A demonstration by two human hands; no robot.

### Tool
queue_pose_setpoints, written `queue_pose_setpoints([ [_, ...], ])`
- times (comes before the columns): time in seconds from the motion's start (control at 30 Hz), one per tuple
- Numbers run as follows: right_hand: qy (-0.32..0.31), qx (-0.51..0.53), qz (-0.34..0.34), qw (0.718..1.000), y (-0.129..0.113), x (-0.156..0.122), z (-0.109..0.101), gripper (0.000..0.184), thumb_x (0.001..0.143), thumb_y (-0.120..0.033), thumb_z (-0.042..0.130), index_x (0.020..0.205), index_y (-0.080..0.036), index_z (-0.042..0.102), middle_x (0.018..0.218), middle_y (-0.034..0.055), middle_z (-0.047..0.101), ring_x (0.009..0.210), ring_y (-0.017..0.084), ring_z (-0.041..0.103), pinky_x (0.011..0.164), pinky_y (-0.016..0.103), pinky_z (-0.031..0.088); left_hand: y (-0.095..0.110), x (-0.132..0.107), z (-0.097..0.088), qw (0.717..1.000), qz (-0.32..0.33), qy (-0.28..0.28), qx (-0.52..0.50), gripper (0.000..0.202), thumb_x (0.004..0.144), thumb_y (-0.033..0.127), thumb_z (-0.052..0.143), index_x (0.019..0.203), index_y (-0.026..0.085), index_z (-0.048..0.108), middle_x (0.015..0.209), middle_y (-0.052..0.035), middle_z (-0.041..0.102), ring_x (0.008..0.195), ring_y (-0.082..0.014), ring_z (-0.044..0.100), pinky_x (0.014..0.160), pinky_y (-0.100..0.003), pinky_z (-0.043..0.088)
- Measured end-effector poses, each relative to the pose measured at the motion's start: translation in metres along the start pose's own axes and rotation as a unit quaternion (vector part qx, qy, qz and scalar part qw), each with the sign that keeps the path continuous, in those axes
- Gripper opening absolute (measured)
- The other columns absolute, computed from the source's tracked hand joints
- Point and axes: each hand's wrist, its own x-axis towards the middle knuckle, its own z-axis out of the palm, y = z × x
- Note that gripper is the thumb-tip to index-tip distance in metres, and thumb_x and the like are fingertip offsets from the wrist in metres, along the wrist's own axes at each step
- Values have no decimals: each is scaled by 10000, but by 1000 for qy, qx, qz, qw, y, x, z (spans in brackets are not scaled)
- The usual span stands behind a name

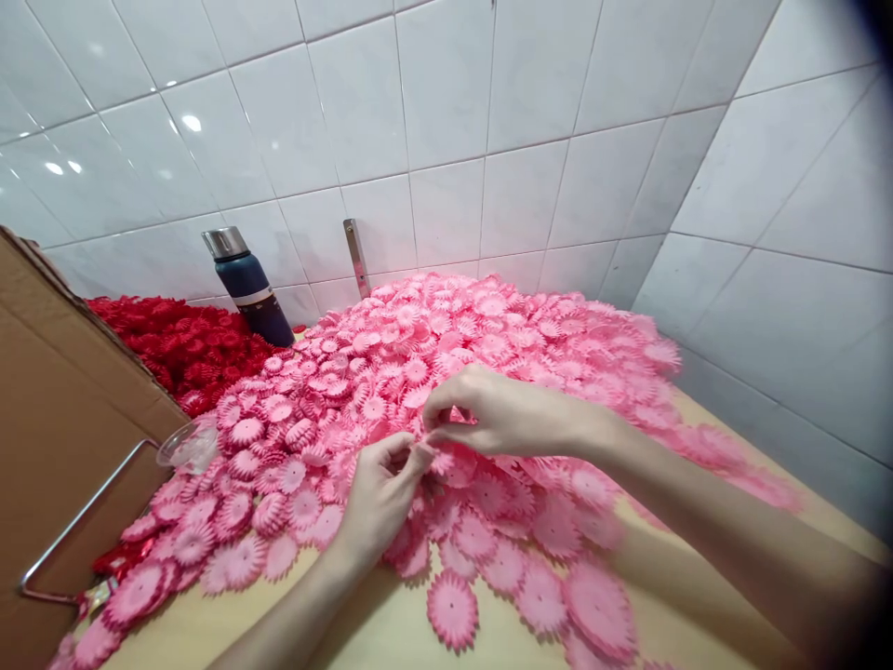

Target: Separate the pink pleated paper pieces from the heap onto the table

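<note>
Here, left hand [380,493] and right hand [481,409] nearly meet; I can't tell if their fingers [457,435] grip anything. Pink flowers [411,370] heap around them on the counter [369,619]; a bumping arm [670,493] might scatter some.

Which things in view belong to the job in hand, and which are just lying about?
Apparently in use:
Pink frilled discs, beneath both hands
Left hand and right hand, fingertips pinched; anything held is too small to tell

Probably lying about:
Blue bottle
Clear plastic dish
Cardboard
Red pile, though its role is unclear
</note>
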Motion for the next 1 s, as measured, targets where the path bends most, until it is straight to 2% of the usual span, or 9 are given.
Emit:
queue_pose_setpoints([
  [0.1,52,-32,17,998,3,0,0,163,886,-193,518,784,-148,635,742,37,679,665,128,593,625,270,437,5,-1,0,999,-30,-11,1,350,811,439,631,651,134,567,562,-10,602,511,-107,527,511,-207,395],
  [0.43,231,-29,46,971,12,15,16,207,893,-177,488,706,-153,573,702,39,633,625,129,559,584,275,427,14,5,-9,999,-9,19,25,362,813,409,638,584,141,554,516,4,589,480,-91,522,486,-194,389],
  [0.5,278,-29,70,957,15,14,12,204,904,-180,460,734,-150,569,717,54,629,600,133,557,552,279,433,16,2,-10,999,-17,-16,33,355,807,406,642,584,139,572,516,-2,590,473,-94,524,484,-200,394],
  [0.6,367,-50,144,918,26,7,-4,205,919,-230,438,771,-153,557,726,75,623,552,145,551,485,282,415,14,-2,-9,989,-35,-131,59,341,805,386,645,584,128,614,506,-14,586,455,-95,512,474,-209,387],
  [0.67,356,-89,171,915,34,-1,-18,247,924,-298,447,740,-176,557,680,52,613,530,146,537,498,293,399,12,-2,-7,986,-21,-155,54,348,832,384,614,598,126,613,541,-21,592,493,-96,519,500,-208,393],
  [0.77,299,-126,203,924,39,-10,-33,440,953,-415,359,571,-207,429,521,3,488,437,126,414,458,296,309,10,1,-6,993,-24,-118,9,246,813,383,643,842,140,642,630,-12,615,548,-113,553,513,-206,413],
  [0.8,287,-131,209,926,38,-12,-35,474,956,-445,336,551,-208,403,500,-2,461,430,125,391,452,297,287,10,2,-6,994,-31,-106,4,245,809,381,648,862,143,632,645,-9,612,558,-114,552,519,-207,419],
  [0.9,246,-112,185,945,25,-15,-36,448,930,-479,400,599,-202,518,577,14,560,500,142,479,484,295,327,7,5,-8,997,-30,-70,10,269,823,393,626,745,138,586,652,-3,572,582,-108,520,546,-206,413],
  [1.0,134,-64,102,984,7,-14,-31,306,880,-431,528,730,-198,658,715,24,668,609,153,576,556,287,404,3,5,-9,999,-11,-43,30,362,837,429,595,632,150,491,587,33,458,541,-87,429,509,-197,344],
])
